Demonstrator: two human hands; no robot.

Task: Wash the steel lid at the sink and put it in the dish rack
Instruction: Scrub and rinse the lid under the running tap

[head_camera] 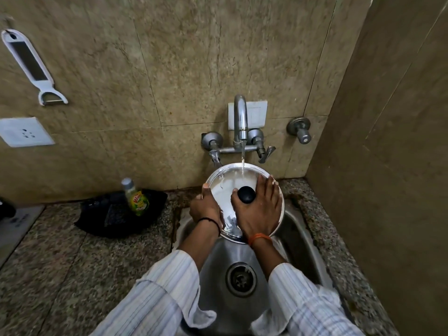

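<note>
A round steel lid (pixel 225 183) with a black knob (pixel 246 194) is held above the steel sink (pixel 218 260), tilted toward me. Water runs from the wall tap (pixel 240 117) onto its upper part. My left hand (pixel 206 207) grips the lid's left rim, thumb on top. My right hand (pixel 259 209) lies flat across the lid's right side, thumb beside the knob, fingers reaching the far rim. The dish rack is not in view.
A green dish-soap bottle (pixel 135 197) stands on a black cloth (pixel 116 214) on the granite counter (pixel 72 263) left of the sink. A white peeler (pixel 31 66) and a socket (pixel 24 132) are on the wall. A side wall (pixel 388 166) closes the right.
</note>
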